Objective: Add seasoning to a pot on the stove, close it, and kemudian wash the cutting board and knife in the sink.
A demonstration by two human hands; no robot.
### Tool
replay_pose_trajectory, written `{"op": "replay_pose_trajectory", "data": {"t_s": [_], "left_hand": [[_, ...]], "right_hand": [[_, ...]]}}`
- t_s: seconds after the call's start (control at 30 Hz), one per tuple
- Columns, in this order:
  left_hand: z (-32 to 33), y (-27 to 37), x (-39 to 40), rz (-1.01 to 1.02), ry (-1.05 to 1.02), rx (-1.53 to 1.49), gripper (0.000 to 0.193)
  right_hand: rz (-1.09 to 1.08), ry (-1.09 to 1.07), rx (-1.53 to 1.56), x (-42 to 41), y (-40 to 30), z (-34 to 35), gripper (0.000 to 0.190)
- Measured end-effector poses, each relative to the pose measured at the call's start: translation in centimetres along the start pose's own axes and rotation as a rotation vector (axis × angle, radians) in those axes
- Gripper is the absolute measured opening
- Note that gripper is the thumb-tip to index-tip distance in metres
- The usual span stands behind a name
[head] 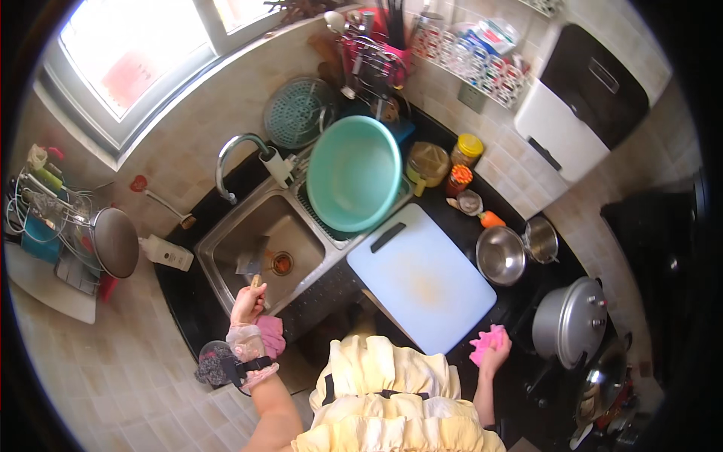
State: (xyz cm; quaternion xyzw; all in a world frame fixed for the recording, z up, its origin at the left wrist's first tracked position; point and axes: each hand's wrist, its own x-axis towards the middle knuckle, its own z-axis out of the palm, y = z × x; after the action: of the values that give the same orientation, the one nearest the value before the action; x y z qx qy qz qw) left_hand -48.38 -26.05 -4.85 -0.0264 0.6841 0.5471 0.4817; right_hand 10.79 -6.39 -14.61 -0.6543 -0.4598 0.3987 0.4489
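My left hand [247, 304] grips the light wooden handle of a kitchen cleaver [252, 263], whose broad blade reaches over the basin of the steel sink [308, 277]. A pink cloth [271, 334] lies at the counter's front edge beside my left wrist. In my right hand [496, 353] is a crumpled pink cloth [486, 342], held near the lower right corner of a pale blue cutting board [446, 282]. The board lies on the dark counter right of the sink and has a yellowish stain in its middle.
A teal plastic basin [353, 172] stands over the sink's second bowl, by the curved faucet [223, 169]. Steel bowls [500, 255], a carrot [491, 219] and jars [467, 148] line the back right. A pressure cooker [567, 322] stands at right; a white bottle [168, 253] lies left.
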Motion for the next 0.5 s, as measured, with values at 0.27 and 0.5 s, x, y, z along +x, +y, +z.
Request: {"op": "replay_pose_trajectory", "data": {"t_s": [0.27, 0.5], "left_hand": [[-3.5, 2.3, 5.0, -0.018, -0.022, 0.051, 0.022], [-5.4, 2.2, 4.9, -0.046, -0.046, 0.074, 0.021]], "right_hand": [[-0.476, -0.656, -0.138, -1.8, -15.4, 23.8, 0.043], [-1.04, -0.861, -0.758, -12.1, -8.2, 38.1, 0.062]]}}
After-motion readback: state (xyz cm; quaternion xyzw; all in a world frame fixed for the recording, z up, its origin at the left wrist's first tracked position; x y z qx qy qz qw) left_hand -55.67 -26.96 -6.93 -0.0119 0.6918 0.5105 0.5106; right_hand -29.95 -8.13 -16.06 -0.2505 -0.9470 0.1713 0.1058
